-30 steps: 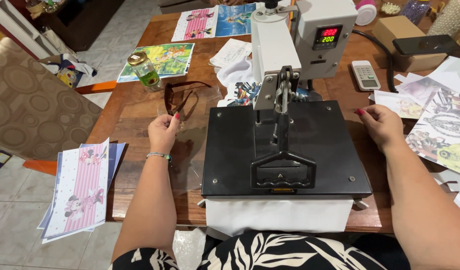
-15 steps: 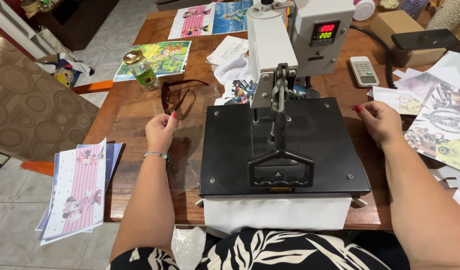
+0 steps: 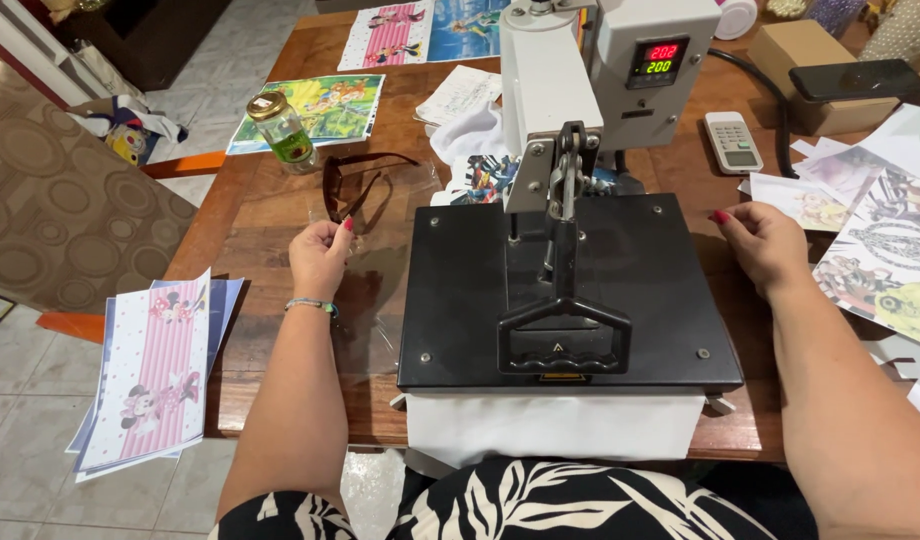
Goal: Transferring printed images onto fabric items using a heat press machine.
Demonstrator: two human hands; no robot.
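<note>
**Hands flank the closed heat press**

Both hands have barely shifted since earlier, staying either side of the heat press (image 3: 570,290). Left hand (image 3: 320,258) pinches a clear plastic sheet (image 3: 370,290) between thumb and fingers; sunglasses (image 3: 355,185) lie just beyond it. Right hand (image 3: 765,245), loosely curled and holding nothing, rests beside the press's plate, printed sheets (image 3: 880,250) to its right.
</note>
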